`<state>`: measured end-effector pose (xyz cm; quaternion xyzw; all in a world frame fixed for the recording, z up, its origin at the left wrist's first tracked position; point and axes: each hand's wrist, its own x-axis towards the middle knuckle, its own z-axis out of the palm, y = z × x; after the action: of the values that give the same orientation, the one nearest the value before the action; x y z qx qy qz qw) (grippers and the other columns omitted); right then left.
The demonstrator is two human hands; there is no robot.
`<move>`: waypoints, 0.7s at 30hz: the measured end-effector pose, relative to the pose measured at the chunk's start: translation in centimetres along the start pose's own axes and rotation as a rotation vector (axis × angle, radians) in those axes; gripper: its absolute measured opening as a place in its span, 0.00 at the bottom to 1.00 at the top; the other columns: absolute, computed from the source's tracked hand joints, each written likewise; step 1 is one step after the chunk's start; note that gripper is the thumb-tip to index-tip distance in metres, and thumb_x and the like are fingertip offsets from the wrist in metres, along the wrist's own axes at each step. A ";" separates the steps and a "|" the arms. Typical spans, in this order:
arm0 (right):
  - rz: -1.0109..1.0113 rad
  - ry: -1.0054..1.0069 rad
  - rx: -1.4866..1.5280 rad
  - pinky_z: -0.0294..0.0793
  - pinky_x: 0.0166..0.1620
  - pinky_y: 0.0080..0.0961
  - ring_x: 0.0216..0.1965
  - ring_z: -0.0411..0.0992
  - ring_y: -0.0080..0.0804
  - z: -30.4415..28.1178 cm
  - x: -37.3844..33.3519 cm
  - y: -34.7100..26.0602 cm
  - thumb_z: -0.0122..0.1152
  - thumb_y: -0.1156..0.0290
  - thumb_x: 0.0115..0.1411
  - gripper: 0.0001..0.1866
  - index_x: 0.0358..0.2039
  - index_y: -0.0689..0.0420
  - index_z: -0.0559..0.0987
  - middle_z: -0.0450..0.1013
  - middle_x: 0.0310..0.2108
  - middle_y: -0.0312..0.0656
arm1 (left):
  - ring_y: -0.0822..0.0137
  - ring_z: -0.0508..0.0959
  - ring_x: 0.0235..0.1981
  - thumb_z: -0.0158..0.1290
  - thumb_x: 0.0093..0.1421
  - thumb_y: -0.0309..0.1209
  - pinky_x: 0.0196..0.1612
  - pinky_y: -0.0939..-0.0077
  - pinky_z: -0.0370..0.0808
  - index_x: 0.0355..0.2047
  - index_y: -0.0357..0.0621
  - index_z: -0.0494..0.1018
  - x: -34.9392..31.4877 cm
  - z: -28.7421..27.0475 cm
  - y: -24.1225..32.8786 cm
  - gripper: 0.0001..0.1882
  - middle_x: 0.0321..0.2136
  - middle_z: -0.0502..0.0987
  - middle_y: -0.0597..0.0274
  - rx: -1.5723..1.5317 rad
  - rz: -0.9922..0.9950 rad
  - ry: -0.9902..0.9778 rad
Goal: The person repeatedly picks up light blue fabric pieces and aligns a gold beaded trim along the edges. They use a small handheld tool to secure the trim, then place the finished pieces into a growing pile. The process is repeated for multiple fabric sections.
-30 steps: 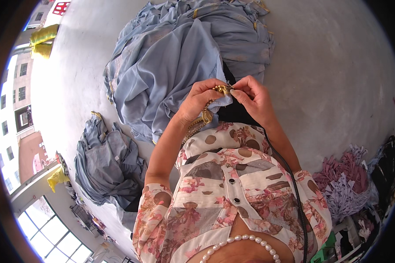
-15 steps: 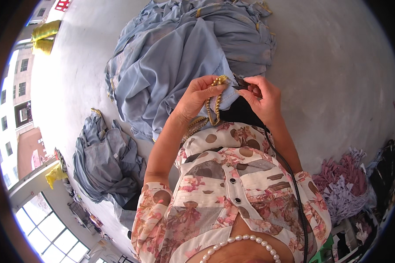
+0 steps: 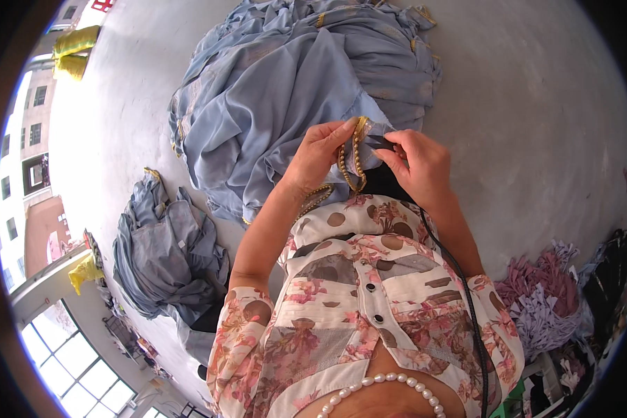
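My left hand pinches the edge of a light blue garment, thumb on top, where a gold beaded trim is sewn on. A loop of that trim hangs below the fingers. In my right hand is a pair of small black thread snips, largely covered by the fingers. Their dark pointed blades face left, against the cloth edge beside the trim. Whether the blades touch a thread is too small to tell. The rest of the garment spreads away from me in loose folds.
A smaller pile of blue-grey garments lies at the left. Bundles of mauve and lilac fabric strips sit at the lower right. A black cord runs down my front on the right. The pale grey table extends right of the garments.
My right hand has turned, and the dark blades now show across the cloth edge. My left hand has shifted its pinch slightly, with the trim loop moved a little right.
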<state>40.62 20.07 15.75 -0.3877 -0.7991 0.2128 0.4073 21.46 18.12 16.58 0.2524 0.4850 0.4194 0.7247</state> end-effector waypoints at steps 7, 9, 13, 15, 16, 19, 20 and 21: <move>0.103 0.098 -0.029 0.67 0.23 0.26 0.19 0.69 0.32 0.8 0.1 0.1 0.68 0.67 0.47 0.14 0.30 0.57 0.73 0.69 0.20 0.37 | 0.84 0.71 0.22 0.47 0.64 0.37 0.24 0.89 0.67 0.37 0.36 0.74 0.1 0.1 -0.3 0.15 0.25 0.75 0.71 -0.041 0.024 0.027; 0.111 0.123 -0.032 0.67 0.23 0.26 0.19 0.68 0.32 1.0 0.0 0.2 0.68 0.67 0.47 0.14 0.31 0.57 0.73 0.69 0.20 0.37 | 0.84 0.71 0.22 0.47 0.64 0.37 0.25 0.89 0.68 0.37 0.35 0.74 0.1 0.0 -0.4 0.15 0.25 0.76 0.71 -0.047 0.031 0.027; 0.081 0.127 -0.036 0.68 0.22 0.24 0.20 0.69 0.30 1.2 0.1 0.4 0.68 0.68 0.46 0.14 0.31 0.57 0.74 0.70 0.20 0.37 | 0.84 0.71 0.22 0.47 0.64 0.37 0.24 0.88 0.68 0.37 0.36 0.74 0.1 0.1 -0.5 0.15 0.25 0.75 0.71 -0.014 0.033 0.052; 0.044 0.117 -0.048 0.71 0.22 0.21 0.20 0.72 0.27 1.5 0.1 0.8 0.69 0.70 0.47 0.13 0.31 0.58 0.75 0.72 0.22 0.39 | 0.84 0.70 0.21 0.46 0.64 0.38 0.24 0.89 0.66 0.37 0.36 0.75 0.2 0.2 -0.4 0.15 0.25 0.75 0.72 0.052 0.035 0.055; 0.038 0.116 -0.053 0.71 0.22 0.21 0.20 0.72 0.27 1.5 0.1 0.9 0.69 0.70 0.47 0.13 0.31 0.58 0.75 0.72 0.22 0.39 | 0.85 0.69 0.21 0.46 0.64 0.38 0.24 0.89 0.66 0.36 0.37 0.75 0.2 0.3 -0.4 0.16 0.24 0.75 0.72 0.097 0.039 0.048; 0.014 0.107 -0.079 0.70 0.22 0.20 0.20 0.71 0.27 1.5 0.3 0.9 0.68 0.70 0.47 0.12 0.31 0.58 0.75 0.72 0.22 0.39 | 0.85 0.68 0.21 0.46 0.64 0.38 0.23 0.89 0.64 0.35 0.37 0.75 0.3 0.3 -0.6 0.16 0.24 0.73 0.74 0.184 0.053 0.026; 0.002 0.098 -0.094 0.70 0.22 0.20 0.19 0.71 0.28 1.4 0.3 0.9 0.68 0.70 0.47 0.12 0.31 0.58 0.75 0.72 0.23 0.39 | 0.85 0.67 0.21 0.46 0.64 0.38 0.23 0.89 0.64 0.35 0.37 0.75 0.3 0.3 -0.7 0.16 0.23 0.73 0.74 0.204 0.058 0.019; -0.008 0.088 -0.112 0.69 0.23 0.20 0.19 0.71 0.28 1.3 0.3 1.0 0.68 0.71 0.47 0.12 0.31 0.58 0.75 0.72 0.23 0.39 | 0.85 0.66 0.21 0.46 0.64 0.39 0.23 0.89 0.62 0.35 0.36 0.75 0.3 0.4 -0.7 0.17 0.22 0.72 0.74 0.196 0.053 0.026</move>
<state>39.87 20.88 14.45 -0.4155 -0.7926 0.1488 0.4206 22.20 18.05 16.02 0.3292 0.5262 0.3921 0.6789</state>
